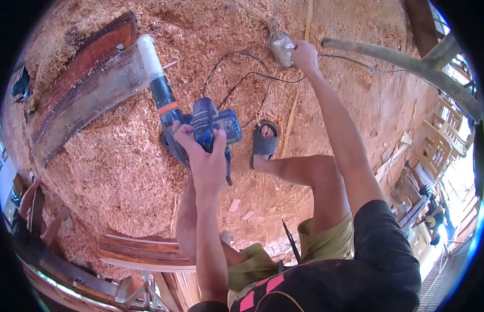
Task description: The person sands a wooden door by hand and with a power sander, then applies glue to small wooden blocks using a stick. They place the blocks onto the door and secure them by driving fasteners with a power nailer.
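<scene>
My left hand is closed round the top of a blue blower. The blower's dark tube, with an orange band, carries a white nozzle extension pointing away to the upper left. My right hand is stretched far forward, its fingers closed on a small dark plug-like piece at the side of a bundle wrapped in clear plastic. What lies inside the wrapping is hard to make out. A black cord loops over the shavings between the blower and my right wrist.
Wood shavings cover the ground. A large curved timber slab lies at the left, stacked boards nearer me. A thick pole crosses the upper right. Another person's legs show at the left; a person is at the far right.
</scene>
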A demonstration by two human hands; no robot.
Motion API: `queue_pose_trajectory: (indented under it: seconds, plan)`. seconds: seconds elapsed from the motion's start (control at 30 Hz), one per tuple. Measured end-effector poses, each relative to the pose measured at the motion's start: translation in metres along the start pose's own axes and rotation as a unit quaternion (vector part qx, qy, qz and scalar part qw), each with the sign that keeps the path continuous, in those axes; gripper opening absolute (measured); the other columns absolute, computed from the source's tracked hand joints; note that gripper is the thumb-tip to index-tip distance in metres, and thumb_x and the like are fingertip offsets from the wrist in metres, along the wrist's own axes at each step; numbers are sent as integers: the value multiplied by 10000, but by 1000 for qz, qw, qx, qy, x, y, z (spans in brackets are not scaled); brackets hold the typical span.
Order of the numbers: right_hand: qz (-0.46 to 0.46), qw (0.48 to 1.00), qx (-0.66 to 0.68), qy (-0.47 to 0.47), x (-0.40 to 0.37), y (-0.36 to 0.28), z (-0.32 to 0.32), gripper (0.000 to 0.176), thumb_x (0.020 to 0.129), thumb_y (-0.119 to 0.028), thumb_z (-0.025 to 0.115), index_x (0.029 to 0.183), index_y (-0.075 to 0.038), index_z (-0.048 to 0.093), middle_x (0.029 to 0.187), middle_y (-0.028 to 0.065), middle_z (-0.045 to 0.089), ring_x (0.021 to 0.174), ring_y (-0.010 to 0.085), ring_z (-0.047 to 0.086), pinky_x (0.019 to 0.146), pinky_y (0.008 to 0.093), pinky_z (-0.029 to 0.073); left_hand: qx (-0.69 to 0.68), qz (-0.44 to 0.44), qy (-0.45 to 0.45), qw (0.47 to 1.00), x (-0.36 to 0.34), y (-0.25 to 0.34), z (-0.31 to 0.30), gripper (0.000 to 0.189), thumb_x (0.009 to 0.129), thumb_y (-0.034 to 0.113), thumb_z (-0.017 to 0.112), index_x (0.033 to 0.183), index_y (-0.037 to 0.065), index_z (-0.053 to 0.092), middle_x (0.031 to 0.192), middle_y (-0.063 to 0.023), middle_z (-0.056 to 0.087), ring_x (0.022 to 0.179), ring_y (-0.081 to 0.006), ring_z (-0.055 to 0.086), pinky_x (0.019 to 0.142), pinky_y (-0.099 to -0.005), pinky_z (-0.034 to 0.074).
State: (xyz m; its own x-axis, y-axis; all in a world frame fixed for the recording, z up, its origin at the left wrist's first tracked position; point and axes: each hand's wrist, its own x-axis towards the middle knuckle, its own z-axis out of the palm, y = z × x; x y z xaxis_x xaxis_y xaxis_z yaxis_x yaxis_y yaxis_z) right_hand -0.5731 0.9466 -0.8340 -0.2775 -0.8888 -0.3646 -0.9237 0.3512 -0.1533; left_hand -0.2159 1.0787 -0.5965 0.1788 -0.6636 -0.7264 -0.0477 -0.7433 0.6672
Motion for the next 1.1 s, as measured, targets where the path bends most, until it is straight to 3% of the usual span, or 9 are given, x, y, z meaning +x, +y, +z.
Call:
queue_pose_trajectory:
  seconds: [0.57,0.63,0.73,0.8,0.87,0.9,1.0,1.07,1.1]
  plan:
    - [0,998,-39,-54,22,2,19,440,884,-401,722,1030,14,727,1022,276,721,1013,483,678,914,535,540,41,9,-10,999,1,0,2,515,959,137,725,1238,54,300,1105,-123,535,948,-179,573,881,-348,476]
    - [-52,986,-151,39,-26,-32,-21,501,905,-388,700,1220,-2,643,1236,302,638,1224,454,571,1042,524,468,65,76,13,995,3,-3,6,500,953,159,741,1200,55,318,1082,-124,522,925,-187,571,851,-344,483]
    - [-104,991,-81,13,-64,-33,-45,555,931,-418,681,1323,-38,584,1354,274,559,1334,440,454,1077,520,416,55,88,39,994,2,10,15,508,941,169,757,1187,51,329,1068,-113,501,939,-190,565,853,-345,481]
    - [-157,986,-20,-52,-104,-21,-56,454,955,-380,673,1249,-37,632,1250,238,624,1233,421,541,1011,516,454,-22,38,43,998,3,-3,21,552,926,184,775,1214,45,325,1075,-116,496,952,-200,559,867,-371,477]
    - [-148,959,234,-55,-170,-53,-92,301,935,-270,725,1070,-6,677,970,189,669,936,384,638,864,476,511,20,80,65,994,3,-3,22,599,915,205,785,1256,41,321,1065,-125,503,948,-224,563,877,-406,479]
    - [-121,958,248,-78,-205,-71,-111,322,938,-254,724,1145,-13,665,967,182,679,940,362,651,847,454,520,-13,69,57,996,1,-15,23,611,915,212,785,1272,42,320,1067,-128,507,958,-234,563,888,-411,479]
    - [-184,914,293,-211,-303,-119,-183,510,980,-320,669,1373,-37,508,1276,221,607,1122,399,622,938,461,505,-12,28,82,996,-55,38,21,676,916,221,784,1342,28,295,1106,-134,523,1007,-240,568,911,-406,480]
    - [-329,919,204,-75,-363,-118,-194,572,1018,-393,579,1432,-19,457,1352,255,576,1247,428,565,1050,475,459,-146,63,85,984,-97,39,35,664,915,237,794,1305,45,291,1140,-108,487,1031,-210,536,928,-396,469]
    - [-315,911,232,-130,-369,-128,-223,575,1022,-403,568,1432,-15,459,1358,259,575,1256,431,560,1061,473,453,-168,57,88,980,-124,57,32,648,930,241,780,1304,50,287,1151,-108,475,1043,-201,530,918,-382,471]
